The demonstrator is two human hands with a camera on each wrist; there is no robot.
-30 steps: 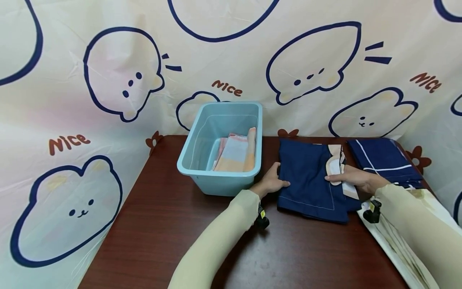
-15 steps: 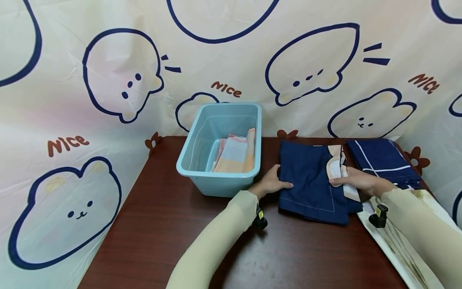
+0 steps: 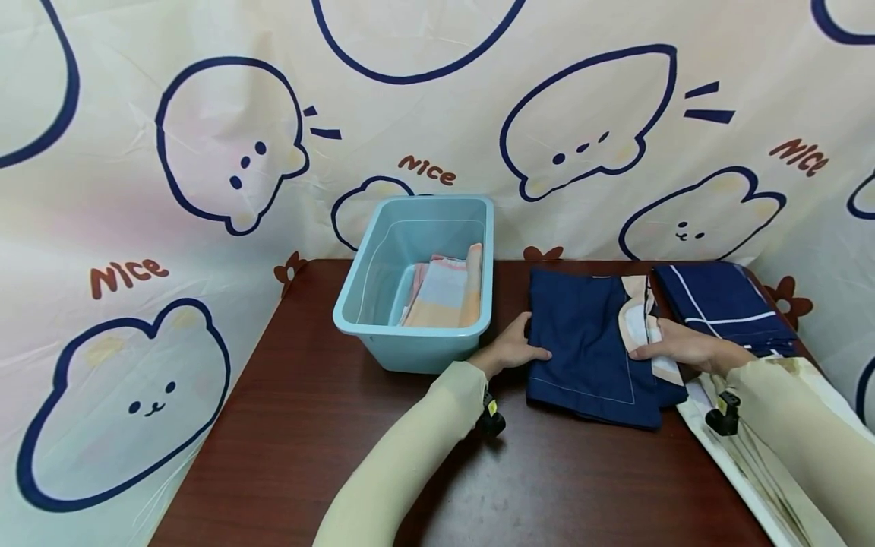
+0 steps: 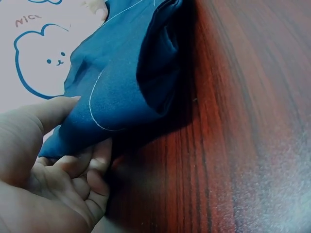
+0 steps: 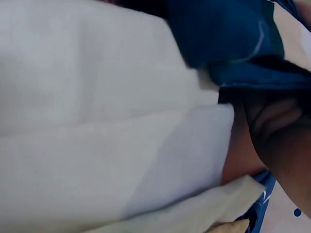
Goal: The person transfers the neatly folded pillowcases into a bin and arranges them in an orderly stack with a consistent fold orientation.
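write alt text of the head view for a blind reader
A person's left hand and right hand grip opposite sides of a folded navy cloth with cream edging on a dark brown wooden table. Left of the cloth, a pale blue rectangular plastic tub holds folded pastel fabric; at right lies a folded navy fabric with white lines.

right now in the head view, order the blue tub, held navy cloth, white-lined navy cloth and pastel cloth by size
Largest to smallest:
1. Blue tub and held navy cloth, too close to rank
2. White-lined navy cloth
3. Pastel cloth, judging only its visible part
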